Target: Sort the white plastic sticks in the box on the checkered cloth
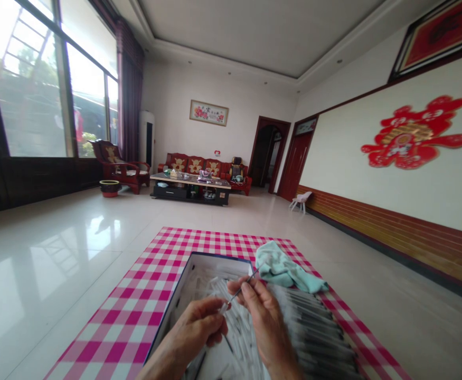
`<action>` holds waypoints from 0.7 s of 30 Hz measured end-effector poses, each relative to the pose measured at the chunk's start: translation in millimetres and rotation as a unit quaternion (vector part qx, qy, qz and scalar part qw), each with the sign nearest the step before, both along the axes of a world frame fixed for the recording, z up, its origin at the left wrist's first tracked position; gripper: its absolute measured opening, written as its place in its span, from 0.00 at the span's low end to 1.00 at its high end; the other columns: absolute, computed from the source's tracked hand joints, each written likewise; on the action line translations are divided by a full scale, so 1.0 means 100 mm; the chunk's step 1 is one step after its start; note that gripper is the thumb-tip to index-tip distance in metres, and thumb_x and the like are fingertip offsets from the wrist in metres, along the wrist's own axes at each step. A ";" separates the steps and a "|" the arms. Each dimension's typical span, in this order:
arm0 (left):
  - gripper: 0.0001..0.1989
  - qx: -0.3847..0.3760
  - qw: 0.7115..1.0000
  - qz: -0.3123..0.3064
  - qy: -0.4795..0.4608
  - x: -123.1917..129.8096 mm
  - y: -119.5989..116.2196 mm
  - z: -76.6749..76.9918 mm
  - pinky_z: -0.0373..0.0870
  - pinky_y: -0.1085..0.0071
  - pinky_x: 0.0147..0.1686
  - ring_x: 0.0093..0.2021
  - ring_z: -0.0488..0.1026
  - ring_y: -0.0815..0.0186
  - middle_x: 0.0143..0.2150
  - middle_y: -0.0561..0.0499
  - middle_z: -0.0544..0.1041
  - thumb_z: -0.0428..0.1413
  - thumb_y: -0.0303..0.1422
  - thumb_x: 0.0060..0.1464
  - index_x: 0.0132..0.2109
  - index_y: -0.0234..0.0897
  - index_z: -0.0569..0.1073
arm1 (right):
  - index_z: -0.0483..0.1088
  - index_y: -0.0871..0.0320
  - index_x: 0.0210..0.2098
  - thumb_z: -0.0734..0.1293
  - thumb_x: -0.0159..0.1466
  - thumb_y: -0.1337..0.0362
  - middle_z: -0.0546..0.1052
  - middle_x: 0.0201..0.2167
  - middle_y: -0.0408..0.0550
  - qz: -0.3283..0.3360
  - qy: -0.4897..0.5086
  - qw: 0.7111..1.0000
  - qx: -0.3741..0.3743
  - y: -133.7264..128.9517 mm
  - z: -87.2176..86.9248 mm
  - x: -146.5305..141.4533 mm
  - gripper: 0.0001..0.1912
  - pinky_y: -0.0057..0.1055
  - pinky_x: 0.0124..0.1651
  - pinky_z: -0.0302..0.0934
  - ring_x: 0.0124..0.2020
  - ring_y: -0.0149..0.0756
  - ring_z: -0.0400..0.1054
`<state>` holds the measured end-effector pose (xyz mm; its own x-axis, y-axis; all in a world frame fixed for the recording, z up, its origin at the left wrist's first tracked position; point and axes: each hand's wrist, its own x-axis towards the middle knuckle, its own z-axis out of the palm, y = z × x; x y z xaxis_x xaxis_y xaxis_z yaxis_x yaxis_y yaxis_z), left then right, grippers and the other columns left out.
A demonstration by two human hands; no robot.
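My right hand pinches a thin dark rod, which slants up to the right. At its lower end, my left hand grips a small clear sleeve or cap between thumb and fingers; whether the rod sits inside it is too small to tell. Both hands are above an open box with a dark blue rim. Many whitish, see-through thin pieces lie loose in the box, a few dark ones among them. Beside my right hand, a row of dark rods in clear wrapping is partly blurred.
A pale green cloth lies crumpled beyond the rods. Everything rests on a pink-and-white checked tablecloth. Farther off stand a low coffee table, a red sofa, an armchair, a pot and a small stool.
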<state>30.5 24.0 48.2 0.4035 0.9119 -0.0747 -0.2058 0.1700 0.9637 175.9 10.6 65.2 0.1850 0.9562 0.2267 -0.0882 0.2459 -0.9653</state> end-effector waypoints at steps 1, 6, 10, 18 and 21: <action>0.17 0.002 1.000 -0.004 0.002 0.00 -0.01 0.02 0.55 0.73 0.24 0.21 0.62 0.73 0.21 0.54 0.72 0.59 0.36 0.40 0.37 0.30 0.73 | 0.73 0.57 0.38 0.64 0.61 0.54 0.79 0.37 0.49 0.001 -0.005 1.000 0.000 -0.01 0.00 -0.01 0.14 0.35 0.47 0.60 0.41 0.40 0.71; 0.13 0.029 0.999 -0.026 -0.013 0.00 -0.03 0.05 0.55 0.73 0.25 0.21 0.61 0.73 0.22 0.54 0.71 0.57 0.34 0.44 0.37 0.30 0.74 | 0.74 0.57 0.38 0.65 0.60 0.54 0.79 0.39 0.50 0.029 -0.032 0.999 -0.008 -0.04 0.00 -0.08 0.14 0.34 0.47 0.60 0.42 0.40 0.70; 0.14 0.071 0.995 -0.061 -0.041 -0.05 -0.01 0.03 0.55 0.74 0.26 0.22 0.61 0.73 0.23 0.54 0.70 0.55 0.32 0.49 0.42 0.31 0.75 | 0.75 0.58 0.40 0.66 0.59 0.55 0.78 0.42 0.50 0.083 -0.036 0.996 -0.024 -0.04 -0.03 -0.14 0.15 0.35 0.50 0.60 0.46 0.43 0.69; 0.14 0.044 0.996 0.016 -0.078 -0.11 0.05 0.01 0.58 0.76 0.25 0.24 0.63 0.73 0.26 0.52 0.71 0.58 0.35 0.49 0.42 0.32 0.76 | 0.74 0.56 0.38 0.62 0.57 0.67 0.78 0.34 0.47 0.076 -0.146 0.986 -0.010 -0.03 0.01 -0.06 0.11 0.34 0.44 0.62 0.38 0.40 0.71; 0.18 0.044 0.994 0.084 -0.049 -0.10 0.06 0.04 0.56 0.77 0.22 0.22 0.62 0.73 0.24 0.54 0.70 0.59 0.41 0.49 0.43 0.32 0.76 | 0.75 0.56 0.30 0.61 0.55 0.71 0.77 0.30 0.46 0.073 -0.326 0.942 0.005 0.05 -0.24 -0.02 0.11 0.32 0.40 0.62 0.34 0.39 0.70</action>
<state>20.1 29.8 52.0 0.2455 0.9686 0.0402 -0.3187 0.0415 0.9470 174.3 16.0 40.7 -0.1309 0.9581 0.2548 0.4900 0.2860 -0.8235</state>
